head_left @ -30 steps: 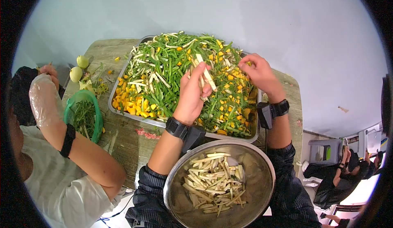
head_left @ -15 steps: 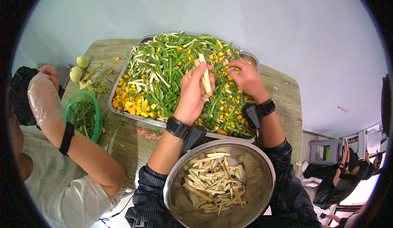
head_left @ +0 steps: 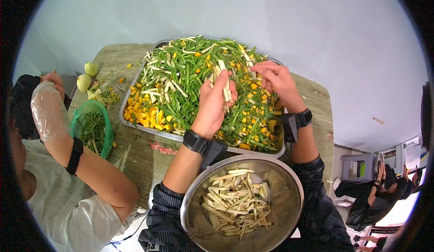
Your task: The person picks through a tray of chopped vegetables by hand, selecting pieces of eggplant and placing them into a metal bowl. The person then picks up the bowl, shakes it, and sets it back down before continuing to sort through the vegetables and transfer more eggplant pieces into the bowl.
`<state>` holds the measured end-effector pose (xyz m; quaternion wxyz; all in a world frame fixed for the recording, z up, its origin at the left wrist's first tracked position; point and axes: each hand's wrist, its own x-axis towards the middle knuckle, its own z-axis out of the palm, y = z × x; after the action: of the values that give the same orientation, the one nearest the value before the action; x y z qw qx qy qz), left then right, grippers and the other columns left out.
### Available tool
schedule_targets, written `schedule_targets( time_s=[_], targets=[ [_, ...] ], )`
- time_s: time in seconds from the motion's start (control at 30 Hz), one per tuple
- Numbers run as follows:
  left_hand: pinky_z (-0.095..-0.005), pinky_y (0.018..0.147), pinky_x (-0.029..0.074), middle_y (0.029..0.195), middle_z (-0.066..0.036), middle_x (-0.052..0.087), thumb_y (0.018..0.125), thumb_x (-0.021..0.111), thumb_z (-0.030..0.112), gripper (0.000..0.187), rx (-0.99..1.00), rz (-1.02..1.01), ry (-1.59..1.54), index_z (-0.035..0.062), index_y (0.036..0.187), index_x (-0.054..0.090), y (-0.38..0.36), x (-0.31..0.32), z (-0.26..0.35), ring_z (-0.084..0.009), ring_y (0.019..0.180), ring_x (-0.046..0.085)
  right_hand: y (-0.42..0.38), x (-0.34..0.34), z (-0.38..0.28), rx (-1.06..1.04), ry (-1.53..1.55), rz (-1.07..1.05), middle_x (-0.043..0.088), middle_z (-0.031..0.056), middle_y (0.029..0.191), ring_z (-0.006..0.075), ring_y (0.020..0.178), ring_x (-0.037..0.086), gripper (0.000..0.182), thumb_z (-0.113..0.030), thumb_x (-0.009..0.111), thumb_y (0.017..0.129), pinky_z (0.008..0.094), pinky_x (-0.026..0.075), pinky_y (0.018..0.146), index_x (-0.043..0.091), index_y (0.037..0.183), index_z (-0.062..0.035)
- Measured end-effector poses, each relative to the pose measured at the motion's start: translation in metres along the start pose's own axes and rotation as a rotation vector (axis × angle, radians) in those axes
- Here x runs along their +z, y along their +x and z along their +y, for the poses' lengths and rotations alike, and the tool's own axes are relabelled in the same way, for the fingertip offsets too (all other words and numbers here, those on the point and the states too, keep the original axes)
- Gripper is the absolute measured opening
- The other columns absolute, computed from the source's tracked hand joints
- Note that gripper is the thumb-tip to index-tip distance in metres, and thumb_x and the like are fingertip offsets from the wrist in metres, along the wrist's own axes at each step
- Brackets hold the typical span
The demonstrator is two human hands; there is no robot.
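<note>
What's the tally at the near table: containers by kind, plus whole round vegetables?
Rectangular metal tray: 1
Round metal bowl: 1
Green basket: 1
Whole round pale-green vegetables: 2
Total: 5

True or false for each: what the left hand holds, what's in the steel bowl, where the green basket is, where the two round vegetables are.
1. The left hand holds pale strips. True.
2. The steel bowl contains orange cubes. False: it contains cut vegetable sticks.
3. The green basket is left of the metal tray. True.
4. The two round vegetables lie inside the tray. False: they are outside it, beyond the basket.
</note>
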<state>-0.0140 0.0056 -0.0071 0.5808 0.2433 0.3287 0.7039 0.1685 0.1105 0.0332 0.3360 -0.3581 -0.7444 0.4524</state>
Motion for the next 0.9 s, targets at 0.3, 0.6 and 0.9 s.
schedule_targets(
  time_s=[0.3,0.6,0.9],
  targets=[
    [-0.0231,0.049,0.030,0.073,0.004,0.051,0.103,0.060,0.032,0.024,-0.039,0.009,-0.022,0.0097,0.110,0.058,-0.001,0.001,0.002,-0.0069,0.057,0.045,-0.006,-0.002,-0.024,0.020,0.113,-0.040,0.064,0.0050,0.110,0.0061,0.066,0.051,0.028,-0.016,0.055,0.099,0.0221,0.036,0.054,0.073,0.112,0.0016],
    [-0.0212,0.046,0.030,0.069,0.006,0.052,0.097,0.071,0.031,0.025,-0.007,-0.002,-0.017,0.0122,0.087,0.058,-0.002,0.002,0.003,-0.0042,0.053,0.045,-0.022,0.017,-0.053,-0.067,0.174,-0.396,0.066,0.0026,0.107,0.0063,0.072,0.059,0.027,-0.018,0.060,0.099,0.0204,0.044,0.056,0.072,0.118,-0.0024],
    [-0.0238,0.048,0.033,0.069,0.004,0.053,0.102,0.061,0.037,0.030,0.001,0.079,0.039,0.0077,0.100,0.061,-0.002,0.003,0.004,-0.0062,0.053,0.046,-0.006,-0.001,-0.021,0.027,0.061,-0.014,0.070,0.0038,0.098,0.0082,0.069,0.064,0.027,-0.020,0.059,0.099,0.0215,0.046,0.052,0.070,0.114,-0.0012]
  ],
)
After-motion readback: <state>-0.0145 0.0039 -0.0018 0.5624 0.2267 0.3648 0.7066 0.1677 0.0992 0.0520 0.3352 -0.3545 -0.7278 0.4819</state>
